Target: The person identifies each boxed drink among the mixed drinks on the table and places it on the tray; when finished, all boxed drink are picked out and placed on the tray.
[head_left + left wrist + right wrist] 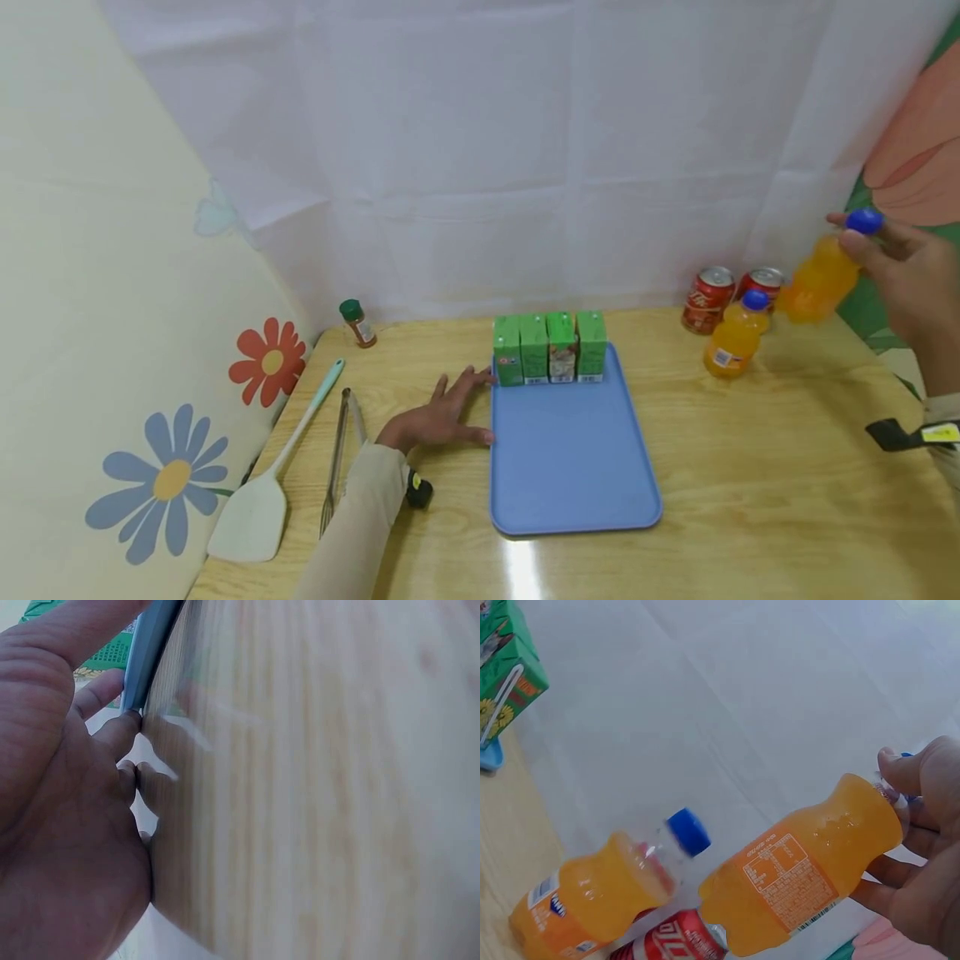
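Note:
My right hand [918, 279] grips an orange soda bottle [821, 279] near its blue cap, holding it tilted above the table's right side. A second orange soda bottle [735, 335] stands upright on the table to its left. Two red soda cans [708, 302] stand just behind that one. On the blue tray's left side, my left hand [438, 415] rests with spread fingers, thumb and fingertips at the rim. The blue tray [573, 458] carries several green drink cartons [534, 350] in a row along its far edge.
At the left lie a white spatula [251, 517] with a pale green handle and metal tongs [337, 458]. A small green-capped spice jar [357, 323] stands at the back left. A white cloth [465, 167] hangs behind the wooden table [750, 500].

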{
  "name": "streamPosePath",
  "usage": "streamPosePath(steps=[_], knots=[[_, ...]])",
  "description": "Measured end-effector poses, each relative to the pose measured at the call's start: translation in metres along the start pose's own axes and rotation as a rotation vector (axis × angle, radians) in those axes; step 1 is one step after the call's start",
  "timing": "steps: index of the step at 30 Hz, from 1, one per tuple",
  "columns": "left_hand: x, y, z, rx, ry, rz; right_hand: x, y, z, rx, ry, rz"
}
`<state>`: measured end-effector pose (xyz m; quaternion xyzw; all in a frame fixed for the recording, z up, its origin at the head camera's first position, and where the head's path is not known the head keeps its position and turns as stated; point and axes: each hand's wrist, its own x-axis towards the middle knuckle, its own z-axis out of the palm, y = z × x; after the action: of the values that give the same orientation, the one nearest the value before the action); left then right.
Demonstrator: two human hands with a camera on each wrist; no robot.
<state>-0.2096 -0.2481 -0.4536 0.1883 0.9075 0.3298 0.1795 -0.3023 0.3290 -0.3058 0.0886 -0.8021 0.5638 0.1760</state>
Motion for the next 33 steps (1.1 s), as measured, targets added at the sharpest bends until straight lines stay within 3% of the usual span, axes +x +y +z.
streamPosePath(steps=[7,14,26,33], knots=[[0.000,0.001,0.000,0.002,-0.008,0.014,0.005,-0.021,0.003,-0.063,0.006,-0.009],[-0.001,0.001,-0.001,-0.012,-0.002,0.017,0.006,-0.044,0.019,-0.094,-0.034,-0.048],[-0.001,0.000,0.002,0.015,0.000,0.027,-0.003,-0.069,0.062,-0.051,-0.250,-0.070],[-0.002,0.003,0.000,0.019,0.001,0.055,-0.011,-0.075,0.095,0.017,-0.357,-0.154]])
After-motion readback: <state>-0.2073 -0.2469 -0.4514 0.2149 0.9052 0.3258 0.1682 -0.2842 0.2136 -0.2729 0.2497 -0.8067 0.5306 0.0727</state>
